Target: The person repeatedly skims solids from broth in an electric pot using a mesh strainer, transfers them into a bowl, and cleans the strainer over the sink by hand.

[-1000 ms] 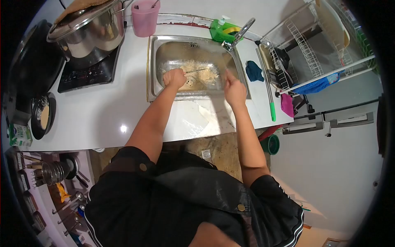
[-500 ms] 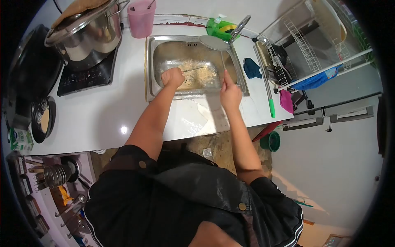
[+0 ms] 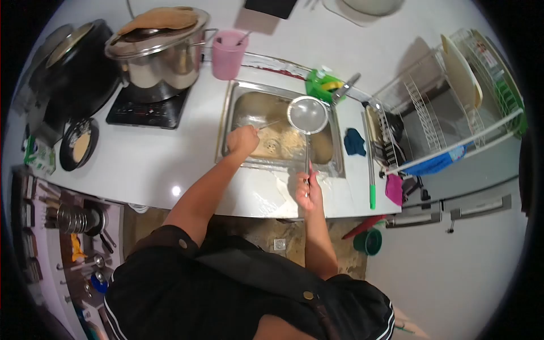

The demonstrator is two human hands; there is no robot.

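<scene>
My right hand (image 3: 309, 191) is closed round the handle of a round mesh strainer (image 3: 307, 115), whose bowl is above the right part of the steel sink (image 3: 241, 90). Over the sink's left side, my left hand (image 3: 243, 140) is closed on a thin metal utensil (image 3: 268, 125) that points right; its far end is hard to make out. Pale wet crumbs (image 3: 290, 141) lie on the sink bottom around the drain (image 3: 271, 146). Behind the strainer are the faucet (image 3: 347, 88) and a green caddy (image 3: 318, 86).
A large lidded pot (image 3: 158, 62) stands on a black induction cooker (image 3: 148, 107) at left, near a black pan (image 3: 79, 144) and pink container (image 3: 228, 55). To the right are a dark cloth (image 3: 355, 141), a green-handled rod (image 3: 372, 195) and a dish rack (image 3: 419, 96).
My right hand has drawn back toward the counter's front edge, with the strainer now face-on above the sink. My left hand keeps its grip. The view has tilted up, showing more wall.
</scene>
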